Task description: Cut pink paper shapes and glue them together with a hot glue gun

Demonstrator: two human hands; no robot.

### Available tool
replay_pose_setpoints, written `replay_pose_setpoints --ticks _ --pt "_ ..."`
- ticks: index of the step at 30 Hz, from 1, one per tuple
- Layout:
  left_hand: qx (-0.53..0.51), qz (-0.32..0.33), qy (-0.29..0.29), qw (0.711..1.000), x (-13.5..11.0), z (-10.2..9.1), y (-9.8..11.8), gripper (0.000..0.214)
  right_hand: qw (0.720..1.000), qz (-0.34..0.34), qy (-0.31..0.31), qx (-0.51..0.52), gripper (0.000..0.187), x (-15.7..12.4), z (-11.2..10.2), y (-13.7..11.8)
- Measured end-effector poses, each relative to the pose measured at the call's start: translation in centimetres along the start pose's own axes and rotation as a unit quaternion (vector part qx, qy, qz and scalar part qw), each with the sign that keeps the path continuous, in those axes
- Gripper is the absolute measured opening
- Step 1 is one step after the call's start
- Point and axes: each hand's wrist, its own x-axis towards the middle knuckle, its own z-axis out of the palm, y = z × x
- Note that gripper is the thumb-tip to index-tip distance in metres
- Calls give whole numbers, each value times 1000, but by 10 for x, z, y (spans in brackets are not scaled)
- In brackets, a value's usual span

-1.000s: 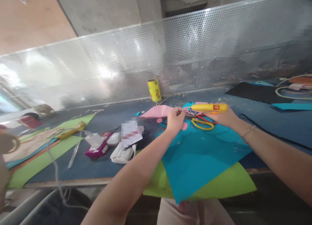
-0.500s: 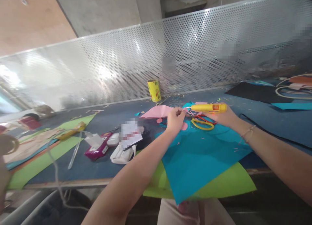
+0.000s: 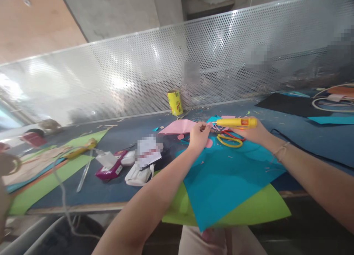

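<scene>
My right hand [image 3: 253, 132] grips a yellow glue gun [image 3: 235, 122], its nozzle pointing left toward my left hand [image 3: 198, 136]. That hand is pinched shut on a small piece I cannot make out, right at the nozzle tip. Under both hands lies a blue paper sheet [image 3: 224, 177] on top of a green sheet [image 3: 257, 209]. Yellow-handled scissors [image 3: 229, 140] lie just below the glue gun. A pink paper piece [image 3: 177, 126] lies just left of my left hand.
A yellow roll [image 3: 174, 102] stands by the perforated metal screen [image 3: 138, 70]. A purple packet [image 3: 109, 170], white items [image 3: 138, 174], green sheets [image 3: 52, 174], a second glue gun [image 3: 81, 147] with its cord lie left. Black and blue sheets [image 3: 293, 104] lie far right. The table edge [image 3: 77, 207] runs near me.
</scene>
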Motion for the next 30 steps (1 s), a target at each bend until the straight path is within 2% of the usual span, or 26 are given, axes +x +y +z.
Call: replay_pose_setpoints --ticks 3,6,8,14,17,24,30 --pt "-7 -7 3 1000 0 0 2 15 1000 13 -6 21 37 0 1 3" --pt "-12 -10 4 1000 -1 1 3 14 998 22 -45 48 48 0 2 5" --pt "-8 -11 5 1000 -1 1 3 13 996 22 -67 51 45 0 2 7" --pt "14 -12 10 1000 0 0 0 17 999 10 -34 42 37 0 4 8" --pt "18 -12 11 1000 0 0 0 17 999 6 -43 25 29 0 5 7" --pt "16 -17 11 1000 0 -1 1 16 995 47 -50 67 35 2 5 1" --pt "21 -12 14 1000 0 -1 2 16 995 51 -29 77 39 1 9 5"
